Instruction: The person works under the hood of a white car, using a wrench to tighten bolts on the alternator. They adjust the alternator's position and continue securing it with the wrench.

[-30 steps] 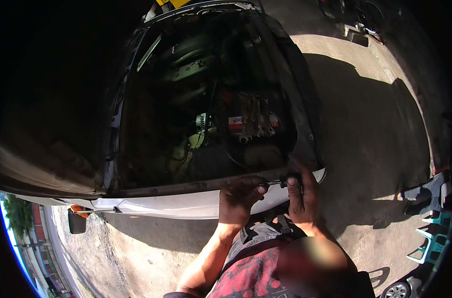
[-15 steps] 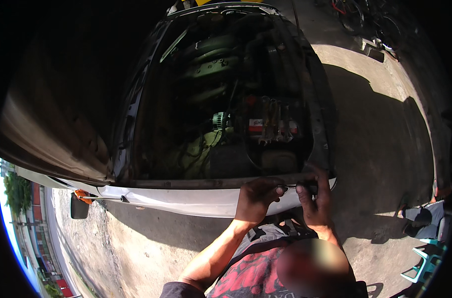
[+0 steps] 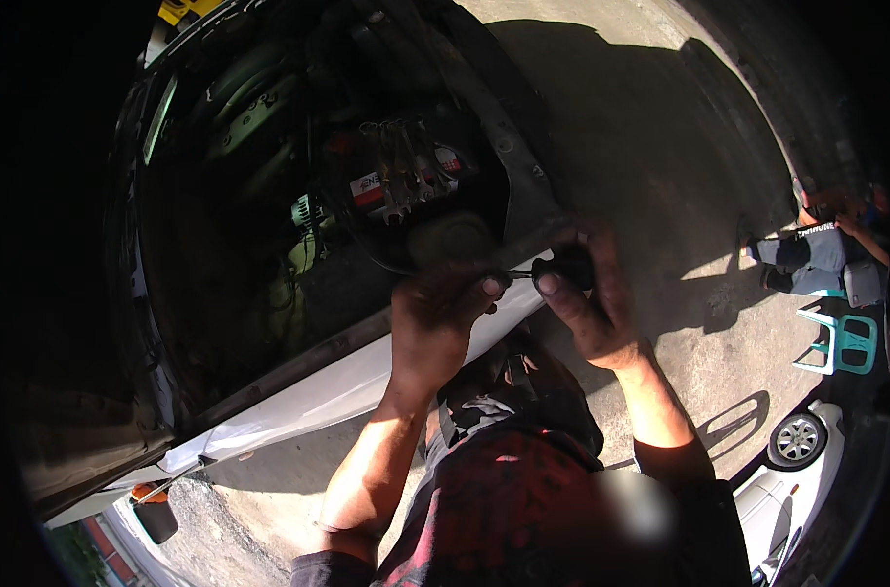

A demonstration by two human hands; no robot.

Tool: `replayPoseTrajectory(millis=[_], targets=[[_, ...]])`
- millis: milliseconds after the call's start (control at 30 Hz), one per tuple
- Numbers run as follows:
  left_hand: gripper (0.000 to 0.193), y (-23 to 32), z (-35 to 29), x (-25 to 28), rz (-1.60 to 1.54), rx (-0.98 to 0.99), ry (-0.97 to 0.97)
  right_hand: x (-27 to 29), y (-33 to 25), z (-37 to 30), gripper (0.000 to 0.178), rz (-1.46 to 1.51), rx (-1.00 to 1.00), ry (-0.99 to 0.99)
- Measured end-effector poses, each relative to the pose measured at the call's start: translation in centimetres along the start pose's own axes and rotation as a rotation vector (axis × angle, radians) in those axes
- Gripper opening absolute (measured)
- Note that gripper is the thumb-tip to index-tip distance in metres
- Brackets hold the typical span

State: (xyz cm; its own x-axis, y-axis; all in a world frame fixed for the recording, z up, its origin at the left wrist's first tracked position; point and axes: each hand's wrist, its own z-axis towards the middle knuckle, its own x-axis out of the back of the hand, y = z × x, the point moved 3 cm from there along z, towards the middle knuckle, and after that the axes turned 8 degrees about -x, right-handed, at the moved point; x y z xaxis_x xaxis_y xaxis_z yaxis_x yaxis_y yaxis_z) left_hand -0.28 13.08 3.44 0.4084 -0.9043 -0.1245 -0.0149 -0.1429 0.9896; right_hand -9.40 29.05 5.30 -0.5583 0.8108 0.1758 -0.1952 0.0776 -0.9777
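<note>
My left hand (image 3: 430, 328) and my right hand (image 3: 597, 318) are raised close together above the car's white fender (image 3: 337, 382). Between them is a small dark piece (image 3: 569, 266), rounded and black at the right with a thin stem reaching left; its exact kind I cannot make out. My right thumb and fingers grip the rounded end. The left thumb and fingertips pinch the stem's other end. Just beyond the hands, several wrenches (image 3: 406, 171) lie across the top of a car battery (image 3: 369, 196) in the engine bay.
The dim engine bay (image 3: 244, 225) fills the left, under a raised hood. A side mirror (image 3: 156, 519) sticks out at the lower left. To the right, a seated person (image 3: 807, 254) is near a teal plastic stool (image 3: 849, 342). A white car (image 3: 782, 499) stands at lower right.
My view has turned right, so the engine bay sits farther left and tilted, and the white car has come in. Both hands still hold the dark piece, which now shows more of its rounded end.
</note>
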Motion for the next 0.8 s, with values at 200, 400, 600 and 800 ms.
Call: replayPoseTrajectory(millis=[200,400,600,800], targets=[[0.015,-2.3,1.1,-3.6,-0.056,0.044,-0.229,2.8,0.1,-3.9,0.039,-0.162,-0.158,0.276],[0.017,-2.9,-0.5,-6.2,-0.091,0.066,-0.337,4.2,-0.4,-7.8,0.045,-0.075,-0.193,0.354],[0.018,-2.6,-2.6,-8.0,-0.123,0.185,-0.294,5.6,-0.9,-9.3,0.043,-0.135,-0.135,0.281],[0.015,-4.5,-5.2,-12.8,0.039,0.181,-0.331,10.4,0.9,-13.0,0.039,-0.240,-0.154,0.276]])
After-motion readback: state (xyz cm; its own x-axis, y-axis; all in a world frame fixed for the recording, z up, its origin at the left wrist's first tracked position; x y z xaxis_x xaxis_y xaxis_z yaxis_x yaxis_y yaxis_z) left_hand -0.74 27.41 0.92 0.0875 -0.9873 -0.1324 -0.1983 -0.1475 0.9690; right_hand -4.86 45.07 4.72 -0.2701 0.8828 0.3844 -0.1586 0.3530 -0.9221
